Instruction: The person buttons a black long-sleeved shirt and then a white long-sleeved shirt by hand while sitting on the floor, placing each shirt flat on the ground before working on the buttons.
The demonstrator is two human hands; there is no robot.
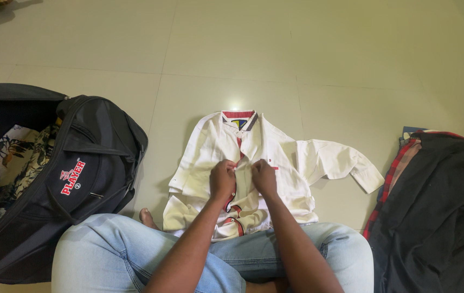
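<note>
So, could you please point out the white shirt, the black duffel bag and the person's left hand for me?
white shirt [210,146]: head view, on its chest panel below the collar.
black duffel bag [102,146]: head view, on its side wall.
left hand [223,179]: head view, on the back of the hand.

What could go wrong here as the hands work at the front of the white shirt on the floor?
Both the left hand and right hand pinch the white shirt at its front strip, so a pull might bunch it. One sleeve sprawls toward the dark clothes pile and could snag there.
</note>
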